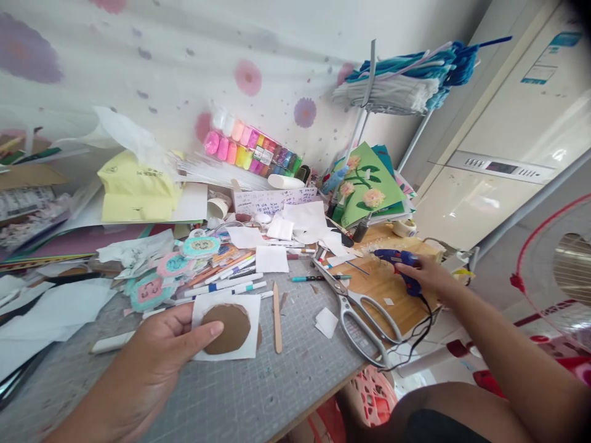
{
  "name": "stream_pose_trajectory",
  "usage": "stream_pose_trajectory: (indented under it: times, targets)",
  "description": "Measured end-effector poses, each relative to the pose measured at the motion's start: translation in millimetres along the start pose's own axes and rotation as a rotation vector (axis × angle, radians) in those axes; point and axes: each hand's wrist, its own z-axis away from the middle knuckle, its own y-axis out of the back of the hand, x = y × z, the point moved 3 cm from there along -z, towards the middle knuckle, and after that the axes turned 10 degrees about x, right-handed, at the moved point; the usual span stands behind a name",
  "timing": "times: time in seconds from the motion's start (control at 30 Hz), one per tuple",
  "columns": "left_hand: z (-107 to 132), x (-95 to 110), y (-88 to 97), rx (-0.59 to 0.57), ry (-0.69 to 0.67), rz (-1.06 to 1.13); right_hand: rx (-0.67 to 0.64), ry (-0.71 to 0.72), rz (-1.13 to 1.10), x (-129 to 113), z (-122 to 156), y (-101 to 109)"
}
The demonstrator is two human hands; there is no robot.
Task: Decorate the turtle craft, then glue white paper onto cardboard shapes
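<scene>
My left hand pinches a white paper square with a round brown cardboard disc on it, thumb on top of the disc. Another brown edge peeks out behind the paper at its right. Over the wooden part of the table, my right hand is wrapped round a blue glue gun, its nozzle pointing left and its black cord hanging down. Between the hands lie a wooden craft stick, large scissors with grey handles, and a small white paper piece.
Behind the hands, markers, paper scraps and pastel cut-outs crowd the grey cutting mat. Bright clay packs lean at the wall. A green flower card stands back right, below bundled pipe cleaners. A fan is far right.
</scene>
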Motion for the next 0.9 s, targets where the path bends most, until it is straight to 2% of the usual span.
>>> stream_pose_trajectory:
  times: [0.13, 0.2, 0.23, 0.37, 0.43, 0.53, 0.63, 0.7, 0.9]
  targets:
    - [7.9, 6.7, -9.1, -0.051, -0.064, 0.024, 0.267, 0.091, -0.041, -51.5, 38.8, 37.4]
    - [9.6, 7.6, -11.5, -0.073, -0.084, 0.03, 0.421, 0.188, -0.214, -87.7, 69.8, 40.5]
    - [9.9, 7.3, -11.6, -0.082, -0.09, 0.028, 0.456, 0.256, -0.325, -106.6, 86.0, 35.7]
    - [10.4, 4.5, -9.7, -0.103, -0.096, -0.003, -0.374, 0.484, -0.462, -173.7, 139.4, -33.6]
    - [11.3, 4.9, -9.2, -0.095, -0.113, -0.014, -0.62, 0.461, -0.477, -190.4, 155.7, -64.4]
    - [12.3, 6.2, -9.7, -0.087, -0.131, -0.027, -0.82, 0.3, -0.502, -200.5, 167.2, -94.2]
    - [11.4, 5.5, -10.0, -0.124, -0.133, -0.056, -0.878, 0.176, -0.549, -203.8, 170.9, -106.4]
    - [10.2, 4.8, -8.9, -0.126, -0.147, -0.089, -0.843, 0.206, -0.535, -206.0, 171.2, -108.0]
    - [10.2, 8.2, -5.1, 0.001, -0.21, -0.223, -0.541, 0.676, -0.46, -217.2, 177.9, -96.0]
